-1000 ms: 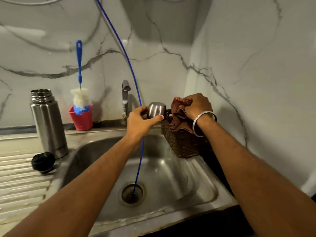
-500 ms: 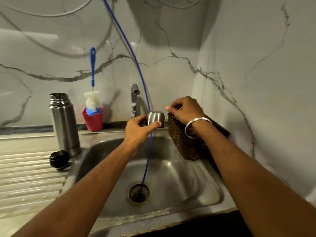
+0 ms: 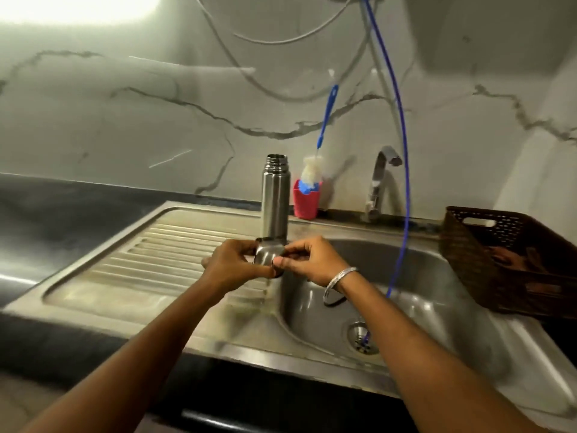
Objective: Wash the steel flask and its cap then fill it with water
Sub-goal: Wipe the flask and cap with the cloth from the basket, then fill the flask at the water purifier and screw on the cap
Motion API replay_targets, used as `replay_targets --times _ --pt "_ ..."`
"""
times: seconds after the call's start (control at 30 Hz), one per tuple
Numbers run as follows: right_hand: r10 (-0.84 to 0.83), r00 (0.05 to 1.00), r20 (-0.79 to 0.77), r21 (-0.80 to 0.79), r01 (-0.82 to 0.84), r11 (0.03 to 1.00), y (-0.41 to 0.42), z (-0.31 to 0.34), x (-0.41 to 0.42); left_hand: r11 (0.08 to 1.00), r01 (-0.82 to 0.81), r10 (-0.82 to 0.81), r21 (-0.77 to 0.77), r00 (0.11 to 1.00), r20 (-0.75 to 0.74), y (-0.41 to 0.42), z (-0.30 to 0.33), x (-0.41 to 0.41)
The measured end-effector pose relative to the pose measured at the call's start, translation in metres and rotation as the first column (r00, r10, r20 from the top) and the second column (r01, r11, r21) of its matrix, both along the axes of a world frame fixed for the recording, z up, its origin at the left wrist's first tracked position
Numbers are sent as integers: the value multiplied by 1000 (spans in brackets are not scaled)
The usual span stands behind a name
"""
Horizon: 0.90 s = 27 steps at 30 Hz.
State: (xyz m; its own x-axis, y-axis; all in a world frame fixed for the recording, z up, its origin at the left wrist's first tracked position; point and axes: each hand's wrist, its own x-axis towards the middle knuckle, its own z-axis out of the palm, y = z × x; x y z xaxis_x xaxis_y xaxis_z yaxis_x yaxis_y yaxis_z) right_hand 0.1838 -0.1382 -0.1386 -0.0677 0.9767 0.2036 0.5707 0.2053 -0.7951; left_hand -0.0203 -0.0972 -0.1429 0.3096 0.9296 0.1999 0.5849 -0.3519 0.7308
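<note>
The steel flask (image 3: 274,195) stands upright and open-mouthed on the drainboard (image 3: 140,260), at the left rim of the sink. Just in front of its base, both my hands hold the steel cap (image 3: 268,253). My left hand (image 3: 231,264) grips the cap's left side. My right hand (image 3: 309,260), with a steel bangle on the wrist, pinches the cap's right side between thumb and fingers. A small dark piece (image 3: 277,274), possibly the black stopper, shows under my right thumb and is mostly hidden.
The tap (image 3: 379,179) stands behind the sink basin (image 3: 421,285). A blue hose (image 3: 402,182) hangs down into the drain (image 3: 362,337). A red holder (image 3: 306,201) with a blue bottle brush (image 3: 324,120) is beside the flask. A brown basket (image 3: 487,245) sits at the right.
Both hands have moved left from the basket to the flask's base, carrying the steel cap. My right hand has let go of the red cloth, which now lies in the basket. The camera has turned left.
</note>
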Motion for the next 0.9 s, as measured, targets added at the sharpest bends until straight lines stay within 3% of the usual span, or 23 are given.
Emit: replay_targets --times 0.17,0.33,0.43,0.53,0.63,0.73,0.9 --pt "15 994 111 -1 -15 1000 12 -22 -25 993 -99 110 62 973 -204 5 -14 -20" --pt "-38 985 169 18 35 999 19 -33 -26 995 -89 79 -38 973 -216 18 -24 -20" --pt "-40 989 141 10 39 999 23 -27 -20 972 -27 9 -234 997 -76 32 -22 -29" --pt "-188 981 46 89 183 979 39 -12 -4 930 92 -31 -357 984 173 51 6 -35" --pt "-303 950 -77 153 312 938 64 7 7 934 153 -57 -322 956 289 74 42 -23" --pt "-258 914 -313 163 320 933 93 35 8 960 119 -15 -255 927 374 102 63 9" --pt "-259 915 -309 22 280 960 139 53 12 965 134 -25 -226 903 428 128 81 56"
